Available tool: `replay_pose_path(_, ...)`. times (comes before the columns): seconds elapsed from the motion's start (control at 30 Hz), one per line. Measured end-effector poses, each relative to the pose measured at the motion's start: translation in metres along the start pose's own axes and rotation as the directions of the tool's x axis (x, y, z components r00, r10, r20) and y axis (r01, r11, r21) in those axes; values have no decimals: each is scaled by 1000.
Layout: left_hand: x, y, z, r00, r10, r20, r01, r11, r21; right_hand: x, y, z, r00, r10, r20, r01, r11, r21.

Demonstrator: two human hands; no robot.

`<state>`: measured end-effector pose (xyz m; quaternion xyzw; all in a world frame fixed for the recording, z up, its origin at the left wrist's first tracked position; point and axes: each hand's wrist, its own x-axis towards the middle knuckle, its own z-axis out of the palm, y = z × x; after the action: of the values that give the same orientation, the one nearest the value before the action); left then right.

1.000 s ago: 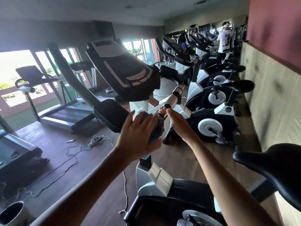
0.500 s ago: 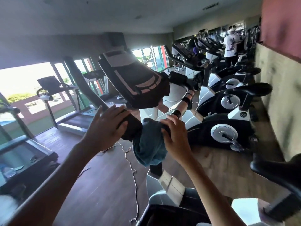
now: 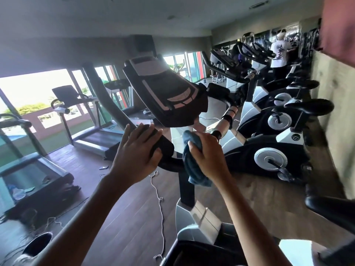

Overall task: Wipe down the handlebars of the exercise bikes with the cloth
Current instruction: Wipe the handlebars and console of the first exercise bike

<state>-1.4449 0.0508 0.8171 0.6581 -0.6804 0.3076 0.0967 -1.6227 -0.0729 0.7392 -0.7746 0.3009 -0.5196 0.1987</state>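
Observation:
I stand at the nearest exercise bike, its black console [image 3: 169,96] tilted up in front of me. My left hand [image 3: 137,148] rests on the black padded left handlebar [image 3: 163,146], fingers spread over it. My right hand [image 3: 208,152] grips a dark blue cloth [image 3: 192,166] bunched around the right handlebar, just below its silver and black grip section [image 3: 225,120]. The cloth's loose end hangs down below my hand.
More exercise bikes [image 3: 272,148] line the right wall, with black saddles [image 3: 309,106] sticking out. Treadmills [image 3: 92,135] stand at the left by the windows. A white cord [image 3: 161,214] trails over the wooden floor. A person [image 3: 278,50] stands far back.
My left hand left the cloth and moved left onto the padded handlebar. The cloth stayed with my right hand, which now holds it around the right handlebar. The view shifted right.

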Motion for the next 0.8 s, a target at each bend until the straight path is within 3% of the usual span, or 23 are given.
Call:
replay_pose_path(0.07, 0, 2, -1, 1000, -8, 19, 7, 1000, 13, 14, 5, -4, 999, 42, 1, -42, 999, 9)
replay_pose_path(0.23, -2, 8, 1, 995, -59, -79, 55, 997, -53, -15, 24, -10, 968, -220, 118, 214, 975, 62)
replay_pose_path(0.43, -2, 10, 3, 993, -65, -98, 58, 996, -74, 28, 53, -18, 992, -9, 123, 3, 999, 48)
replay_pose_path(0.7, -2, 13, 10, 967, -111, -227, 71, 981, -179, -2, 20, 3, 991, -131, 16, 131, 991, -8)
replay_pose_path(0.8, -1, 15, 12, 955, -112, -276, 49, 972, -228, 24, 32, -3, 991, -112, 77, 111, 994, 23)
